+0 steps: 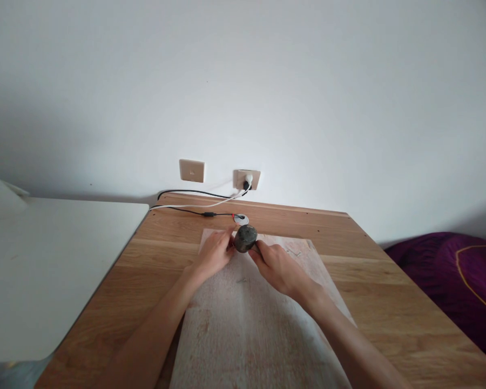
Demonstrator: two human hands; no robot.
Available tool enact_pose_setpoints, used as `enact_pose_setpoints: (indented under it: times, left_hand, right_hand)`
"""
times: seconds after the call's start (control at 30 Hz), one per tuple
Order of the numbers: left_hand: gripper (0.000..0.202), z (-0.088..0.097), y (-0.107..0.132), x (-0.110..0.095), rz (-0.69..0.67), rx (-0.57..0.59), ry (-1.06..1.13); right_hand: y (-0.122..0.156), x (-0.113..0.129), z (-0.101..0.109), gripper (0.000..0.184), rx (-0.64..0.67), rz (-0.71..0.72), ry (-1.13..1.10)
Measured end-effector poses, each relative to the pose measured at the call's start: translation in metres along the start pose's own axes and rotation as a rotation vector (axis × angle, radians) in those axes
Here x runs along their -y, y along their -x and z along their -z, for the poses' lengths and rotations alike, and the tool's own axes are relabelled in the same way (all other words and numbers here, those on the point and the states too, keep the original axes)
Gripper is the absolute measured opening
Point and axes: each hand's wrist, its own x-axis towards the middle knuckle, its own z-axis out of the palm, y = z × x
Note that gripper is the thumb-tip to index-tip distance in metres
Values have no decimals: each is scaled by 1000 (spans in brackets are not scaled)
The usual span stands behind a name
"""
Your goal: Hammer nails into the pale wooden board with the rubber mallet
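Note:
A hammer with a dark, blunt head (245, 238) is over the far part of a pale wooden board (227, 340). My right hand (276, 266) is closed round its handle, which is mostly hidden by my fingers. Just left of the head, my left hand (215, 252) has its fingers drawn together against the board's far side. The hammer head covers the fingertips, so what they pinch cannot be made out. Small thin pieces that look like nails (294, 253) lie on the board right of my right hand. Another little piece (242, 280) lies nearer to me.
The board rests on a wooden table (380, 286) against a white wall. Cables (208, 214) run along the table's back edge to a wall socket (247, 179), past a round cable hole (241, 219). A white tabletop (60, 270) adjoins on the left; purple fabric (441, 275) lies right.

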Motion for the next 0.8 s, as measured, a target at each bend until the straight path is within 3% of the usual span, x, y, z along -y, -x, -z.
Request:
enact_pose_setpoints:
  times: [0.8]
  left_hand:
    - [64,-2,-1,2,2,-15,29]
  right_hand:
    - [-2,-5,-6,26,-13,6,-46]
